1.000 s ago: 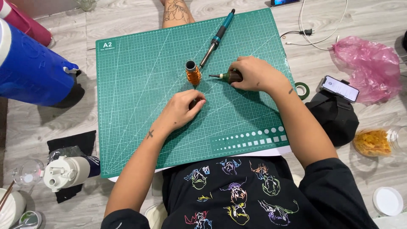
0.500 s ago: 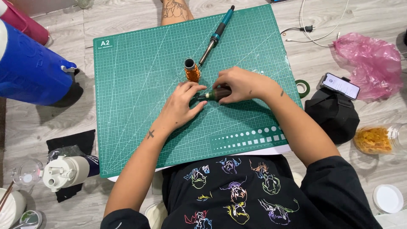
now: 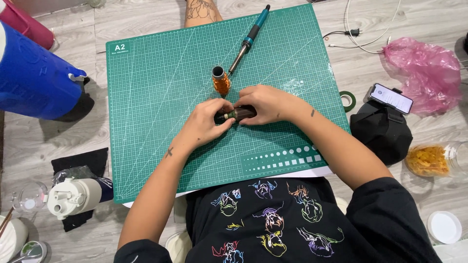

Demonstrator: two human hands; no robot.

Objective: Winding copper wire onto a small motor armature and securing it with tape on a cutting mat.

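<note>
A green cutting mat (image 3: 161,122) with a white grid lies on the pale wood-plank floor (image 3: 390,19); a small white rectangular label sits in its upper left corner and rows of white dots and squares run along its lower right edge. To the left of the mat a big blue water jug (image 3: 34,80) lies beside a dark cloth. On the right are a crumpled pink plastic bag (image 3: 429,68), a black pouch (image 3: 382,134) with a smartphone (image 3: 391,98) leaning on it, and a clear jar of yellow snacks (image 3: 431,159). At lower left rests a white bottle (image 3: 78,196). A teal-handled soldering iron (image 3: 249,38) lies slanted on the upper mat, its tip near an upright spool of copper wire (image 3: 221,80). At mid-mat the left hand (image 3: 207,122) and right hand (image 3: 265,103) meet, both closed around a small dark cylindrical object (image 3: 239,114) held just over the mat, below the spool. A small roll of green tape (image 3: 347,100) lies at the mat's right edge.
</note>
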